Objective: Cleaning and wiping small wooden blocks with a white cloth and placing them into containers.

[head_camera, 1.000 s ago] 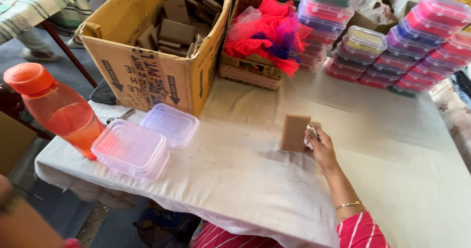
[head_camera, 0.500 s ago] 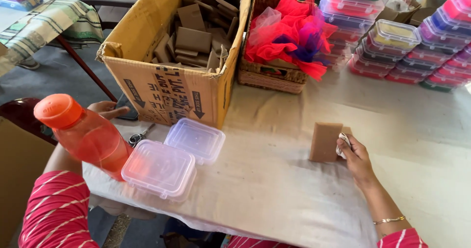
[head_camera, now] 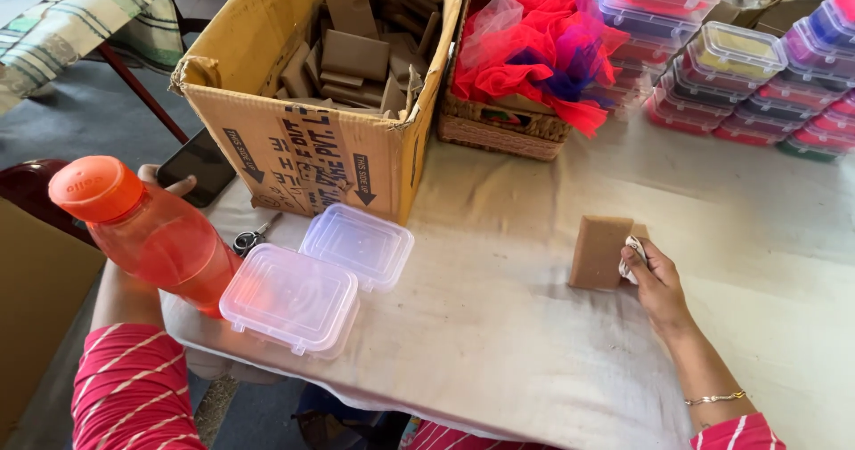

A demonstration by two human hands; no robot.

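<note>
The right hand (head_camera: 657, 281) grips a white scrap against the brown block (head_camera: 599, 251), while at nine o'clock the left hand (head_camera: 169, 181) fingers a phone (head_camera: 198, 165), grip unclear.

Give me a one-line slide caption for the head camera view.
Right hand holds brown block on cloth-covered table; left hand behind orange bottle.

An open brown cardboard box (head_camera: 307, 138) with black printed arrows stands back left, a dark phone screen (head_camera: 196, 167) beside it.

Single head view, looking steeply down, close over cloth-covered table (head_camera: 534, 343); hands at lower frame edges.
</note>
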